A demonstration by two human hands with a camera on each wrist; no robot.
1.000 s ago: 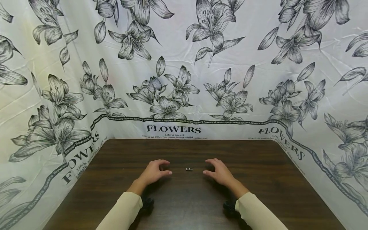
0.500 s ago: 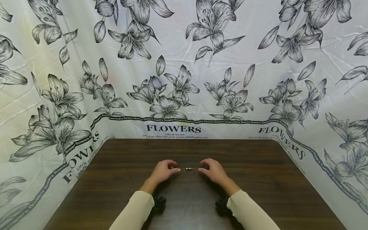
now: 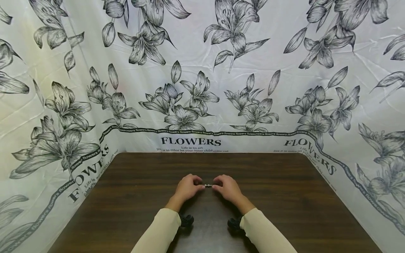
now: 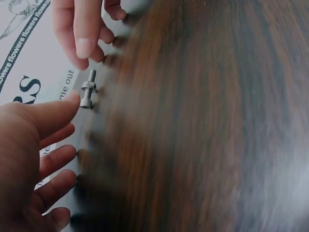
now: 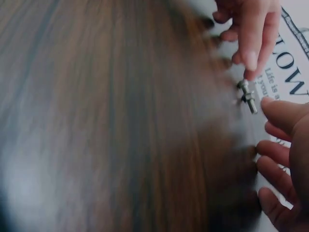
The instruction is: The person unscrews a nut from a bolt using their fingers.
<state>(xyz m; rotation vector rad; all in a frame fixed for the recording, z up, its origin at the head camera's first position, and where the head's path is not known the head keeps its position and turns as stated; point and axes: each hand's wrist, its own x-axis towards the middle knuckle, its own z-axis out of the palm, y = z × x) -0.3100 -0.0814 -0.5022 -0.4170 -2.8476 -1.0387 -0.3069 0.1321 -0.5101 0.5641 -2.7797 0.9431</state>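
A small silvery bolt (image 3: 207, 185) with a nut threaded partway along it lies on the dark wooden table (image 3: 202, 165), between the two hands. Its head points toward my left hand (image 3: 187, 186), whose thumb tip is right beside the head in the left wrist view; whether they touch I cannot tell. My right hand (image 3: 227, 186) is at the threaded end. In the right wrist view a narrow gap shows between its thumb and the bolt (image 5: 248, 96). Fingers of both hands are spread and loosely bent, not wrapped around anything.
A white cloth (image 3: 253, 142) printed with flowers and lettering hangs behind the table and along both sides. Dark wrist-worn devices (image 3: 187, 220) show under the pale sleeves (image 3: 161, 226).
Both hands have moved inward from either side toward the bolt, which stays in the same place on the table. The gap between the thumbs has narrowed.
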